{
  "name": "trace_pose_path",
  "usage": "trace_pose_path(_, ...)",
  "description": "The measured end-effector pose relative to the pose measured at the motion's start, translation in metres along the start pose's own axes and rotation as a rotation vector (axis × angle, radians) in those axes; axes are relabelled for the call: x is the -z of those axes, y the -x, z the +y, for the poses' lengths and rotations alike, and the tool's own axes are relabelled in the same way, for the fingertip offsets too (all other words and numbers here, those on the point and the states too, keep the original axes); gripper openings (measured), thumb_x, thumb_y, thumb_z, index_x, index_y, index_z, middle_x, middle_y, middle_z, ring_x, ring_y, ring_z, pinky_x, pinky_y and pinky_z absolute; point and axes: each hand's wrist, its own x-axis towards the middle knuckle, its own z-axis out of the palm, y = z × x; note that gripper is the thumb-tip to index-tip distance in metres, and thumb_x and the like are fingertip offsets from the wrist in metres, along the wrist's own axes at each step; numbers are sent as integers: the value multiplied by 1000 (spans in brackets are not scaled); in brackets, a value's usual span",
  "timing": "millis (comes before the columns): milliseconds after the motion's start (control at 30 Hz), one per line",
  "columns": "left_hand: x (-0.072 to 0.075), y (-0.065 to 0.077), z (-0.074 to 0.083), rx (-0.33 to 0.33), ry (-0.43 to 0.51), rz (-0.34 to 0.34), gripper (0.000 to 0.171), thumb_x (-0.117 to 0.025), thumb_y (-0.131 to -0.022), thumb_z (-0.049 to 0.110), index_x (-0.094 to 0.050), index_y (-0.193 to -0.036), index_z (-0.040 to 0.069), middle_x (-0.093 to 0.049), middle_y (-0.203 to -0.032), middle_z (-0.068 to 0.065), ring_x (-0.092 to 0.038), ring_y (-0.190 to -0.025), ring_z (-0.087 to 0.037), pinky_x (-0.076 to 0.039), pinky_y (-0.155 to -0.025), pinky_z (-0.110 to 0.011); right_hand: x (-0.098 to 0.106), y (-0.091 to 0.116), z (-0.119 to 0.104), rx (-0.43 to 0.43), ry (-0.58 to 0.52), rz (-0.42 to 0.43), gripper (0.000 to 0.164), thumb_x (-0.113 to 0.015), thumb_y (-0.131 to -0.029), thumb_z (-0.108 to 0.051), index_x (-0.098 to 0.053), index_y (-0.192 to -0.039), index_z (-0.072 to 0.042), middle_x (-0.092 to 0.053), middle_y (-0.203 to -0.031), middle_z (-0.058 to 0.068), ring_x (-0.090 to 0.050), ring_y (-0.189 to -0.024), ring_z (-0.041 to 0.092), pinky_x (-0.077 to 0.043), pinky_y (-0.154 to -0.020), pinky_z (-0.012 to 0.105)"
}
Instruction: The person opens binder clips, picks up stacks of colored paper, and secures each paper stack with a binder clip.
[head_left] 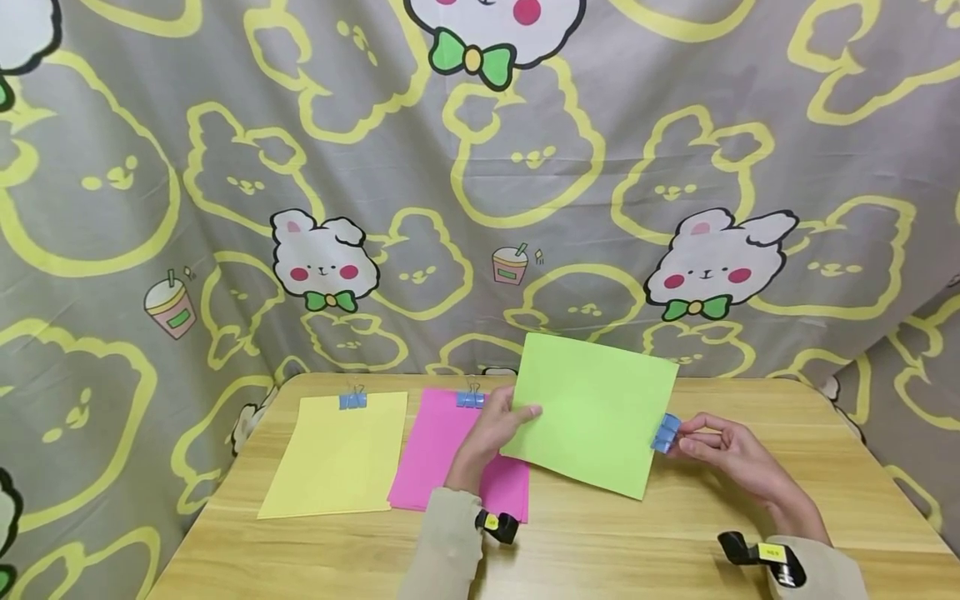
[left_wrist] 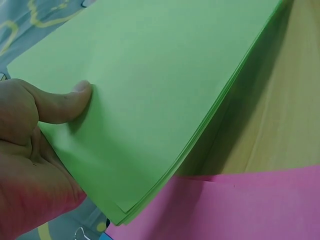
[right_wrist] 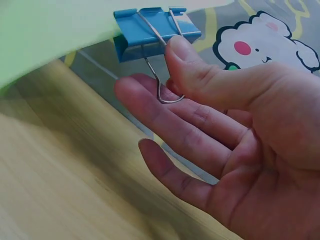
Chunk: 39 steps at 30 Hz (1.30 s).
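A stack of green paper (head_left: 592, 412) is held up above the table, tilted. My left hand (head_left: 498, 429) grips its left edge, the thumb (left_wrist: 67, 105) lying flat on the top sheet and the other fingers hidden behind. On the stack's right edge sits a blue binder clip (head_left: 665, 433). My right hand (head_left: 738, 458) pinches this clip, with the thumb (right_wrist: 187, 57) against its wire handles. One handle (right_wrist: 162, 90) stands out over the fingers in the right wrist view. Several sheet edges show along the side of the stack in the left wrist view.
Pink paper (head_left: 431, 450) with a blue binder clip (head_left: 470, 400) at its top lies partly beneath my left arm. Farther left lies yellow paper (head_left: 337, 458) with another blue clip (head_left: 352, 401). A patterned curtain (head_left: 420, 167) hangs behind the wooden table (head_left: 600, 550).
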Motion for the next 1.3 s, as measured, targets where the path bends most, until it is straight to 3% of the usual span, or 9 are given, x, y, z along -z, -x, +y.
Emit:
trace_pose_path(300,-3,2,-4,28,7,8,27,-59,-102,2,-66,-128,-3,-74,-104,-17,-73,-84,-23,-59,-80,-35,-6,1,-4,9,38,29,14,-54,-103,6,-60,-115,7,-77,-106,15,-75,-99,27,-57,-89,27)
trace_pose_path(533,-3,4,-9,39,7,6,28,-60,-101,2,-65,-129,-3,-74,-107,-16,-72,-87,-23,-59,-83,-37,-11,1,-4,-50,178,80,22,-60,-102,0,-55,-118,14,-76,-105,16,-74,-99,31,-58,-88,28)
trace_pose_path(733,-3,3,-9,31,1,-10,30,-60,-101,3,-65,-130,-1,-72,-114,-14,-70,-95,-22,-57,-91,-36,-16,-1,-8,-87,213,88,27,-63,-102,-4,-53,-120,13,-76,-107,17,-74,-100,33,-57,-88,28)
trace_pose_path(933,-6,0,-7,51,0,-6,30,-61,-100,3,-66,-129,1,-72,-115,-12,-70,-96,-21,-57,-89,-35,-16,-1,-17,-109,241,89,29,-62,-102,-5,-51,-122,13,-75,-106,20,-74,-98,29,-56,-86,23)
trace_pose_path(1133,-10,-4,-6,96,21,-7,30,-63,-99,2,-66,-129,0,-74,-105,-15,-74,-86,-30,-62,-75,-40,-14,-1,-24,-147,277,103,37,-61,-103,-7,-47,-129,16,-74,-111,14,-73,-100,20,-58,-85,27)
trace_pose_path(1300,-12,-10,-6,134,43,-86,31,-67,-98,6,-66,-128,0,-75,-102,-13,-75,-86,-28,-62,-76,-39,-8,6,-31,-145,327,172,41,-59,-104,-11,-48,-137,10,-73,-116,3,-71,-104,15,-57,-86,26)
